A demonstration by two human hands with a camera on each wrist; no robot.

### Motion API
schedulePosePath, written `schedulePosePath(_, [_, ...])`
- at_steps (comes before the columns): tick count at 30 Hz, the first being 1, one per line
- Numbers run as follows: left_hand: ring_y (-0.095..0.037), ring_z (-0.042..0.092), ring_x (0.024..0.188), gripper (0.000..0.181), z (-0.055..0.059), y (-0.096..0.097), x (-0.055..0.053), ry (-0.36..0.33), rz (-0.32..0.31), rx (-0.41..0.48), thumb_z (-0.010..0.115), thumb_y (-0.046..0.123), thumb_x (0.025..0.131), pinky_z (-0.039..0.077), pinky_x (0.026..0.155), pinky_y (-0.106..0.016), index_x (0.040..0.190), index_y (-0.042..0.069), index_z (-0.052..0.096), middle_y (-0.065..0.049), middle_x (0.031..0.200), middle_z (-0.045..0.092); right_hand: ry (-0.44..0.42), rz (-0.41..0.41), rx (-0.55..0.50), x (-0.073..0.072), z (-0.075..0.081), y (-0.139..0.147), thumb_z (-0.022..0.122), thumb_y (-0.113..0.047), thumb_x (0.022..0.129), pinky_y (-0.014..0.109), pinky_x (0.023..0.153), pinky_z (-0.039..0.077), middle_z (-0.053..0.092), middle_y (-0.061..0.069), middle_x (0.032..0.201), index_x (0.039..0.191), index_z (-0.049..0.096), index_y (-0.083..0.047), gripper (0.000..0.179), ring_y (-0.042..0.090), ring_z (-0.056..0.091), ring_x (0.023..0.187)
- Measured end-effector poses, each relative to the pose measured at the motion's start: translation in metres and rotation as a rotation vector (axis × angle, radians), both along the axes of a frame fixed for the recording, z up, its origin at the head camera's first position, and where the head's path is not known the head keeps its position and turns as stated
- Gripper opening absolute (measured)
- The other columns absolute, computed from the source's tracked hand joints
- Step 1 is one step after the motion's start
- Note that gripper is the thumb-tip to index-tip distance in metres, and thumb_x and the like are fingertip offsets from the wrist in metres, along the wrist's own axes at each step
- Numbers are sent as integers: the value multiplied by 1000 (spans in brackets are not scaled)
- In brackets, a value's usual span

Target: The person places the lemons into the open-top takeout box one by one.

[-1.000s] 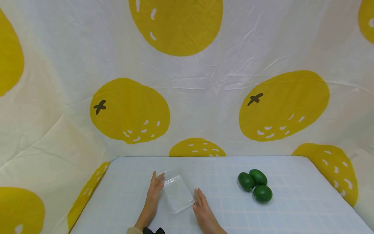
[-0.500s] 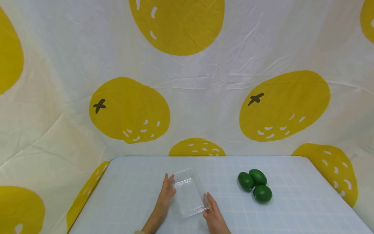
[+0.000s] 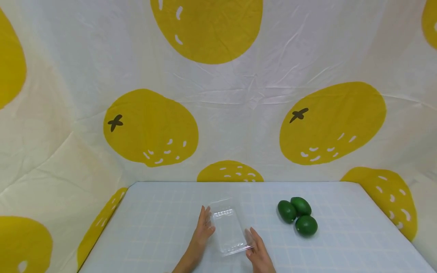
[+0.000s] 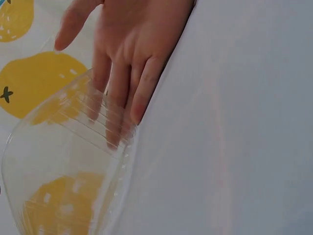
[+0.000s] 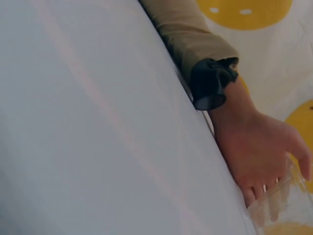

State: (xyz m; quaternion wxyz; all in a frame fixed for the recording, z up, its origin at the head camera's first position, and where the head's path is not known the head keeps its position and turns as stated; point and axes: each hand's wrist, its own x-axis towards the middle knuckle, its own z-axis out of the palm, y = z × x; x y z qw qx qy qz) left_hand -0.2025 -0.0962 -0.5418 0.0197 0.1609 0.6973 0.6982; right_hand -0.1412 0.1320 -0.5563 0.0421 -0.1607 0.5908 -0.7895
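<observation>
Container (image 3: 230,232), clear plastic: left hand (image 3: 203,228) at left, right hand (image 3: 260,252) at near right, both seemingly straight-fingered; even, light pressure advisable.

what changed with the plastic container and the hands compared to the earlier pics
The clear plastic container has moved to the right and slightly nearer the person. The left hand and right hand moved right with it, one at each side. Nothing was taken hold of or let go. The three green fruits stayed where they were.
</observation>
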Motion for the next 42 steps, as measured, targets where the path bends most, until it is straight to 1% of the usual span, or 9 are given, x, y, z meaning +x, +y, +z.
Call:
schedulePosePath(2, [-43, 2, 149, 81, 0, 2, 2, 2, -24, -6, 47, 13, 99, 18, 105, -8, 156, -1, -10, -22, 164, 4, -16, -53, 55, 1, 2, -1, 46, -8, 102, 31, 105, 29, 9, 43, 153, 146, 32, -44, 58, 29, 24, 143])
schedulePosePath(4, [-41, 1, 149, 80, 0, 3, 3, -4, -40, -22, 47, 14, 100, 16, 105, -8, 156, 1, -9, -20, 164, 3, -26, -82, 72, 2, 4, -2, 47, -7, 101, 22, 103, 32, 7, 47, 150, 150, 30, -34, 58, 26, 27, 142])
schedulePosePath(8, [-38, 5, 150, 79, 1, 8, 8, 1, -39, -93, 48, 16, 100, 15, 108, -12, 158, 4, -4, -16, 165, 6, -16, -120, 63, 2, 8, -4, 48, -5, 100, 9, 97, 32, 8, 49, 147, 153, 19, 4, 61, -13, 35, 125])
schedulePosePath(10, [-37, 6, 150, 79, 0, 10, 10, 7, -40, -118, 49, 16, 101, 14, 108, -13, 159, 5, -3, -16, 165, 6, -45, -135, 69, 2, 10, -4, 49, -7, 100, 8, 96, 31, 9, 47, 149, 149, 9, 16, 67, -20, 34, 119])
schedulePosePath(15, [-33, 2, 150, 80, -1, 14, 13, 19, -51, -140, 50, 16, 101, 8, 107, -10, 158, 5, -4, -16, 165, 3, -174, -174, 121, 4, 15, -6, 53, -13, 100, 8, 95, 32, 13, 39, 154, 151, 10, 12, 72, 23, 30, 144])
schedulePosePath(18, [-32, 1, 150, 82, 1, 16, 16, 14, -47, -143, 51, 17, 100, 6, 107, -11, 158, 5, -5, -16, 165, 2, -204, -192, 151, 4, 17, -7, 53, -13, 99, 31, 112, 31, 14, 37, 156, 152, 12, 10, 71, 52, 11, 144])
schedulePosePath(22, [-31, 0, 149, 84, 0, 19, 18, 18, -33, -137, 53, 15, 99, 6, 107, -11, 158, 5, -5, -15, 165, 2, -219, -219, 189, 3, 18, -8, 54, -12, 97, 65, 113, 12, 17, 35, 156, 153, 16, 8, 69, 53, 12, 144])
schedulePosePath(32, [-31, 0, 150, 86, -1, 22, 19, -16, -13, -155, 55, 20, 100, 5, 105, -11, 159, 8, -6, -15, 165, 1, -362, -202, 185, -2, 22, -7, 55, -12, 96, 66, 112, 5, 9, 26, 161, 157, 15, -2, 73, 49, 1, 146])
schedulePosePath(42, [-31, 2, 151, 85, 1, 26, 16, -8, -2, -185, 56, 21, 100, 8, 108, -15, 159, 7, -4, -14, 166, 2, -324, -194, 141, -1, 23, -7, 56, -8, 94, 63, 114, -2, 2, 26, 161, 155, 13, 2, 76, 46, -7, 147])
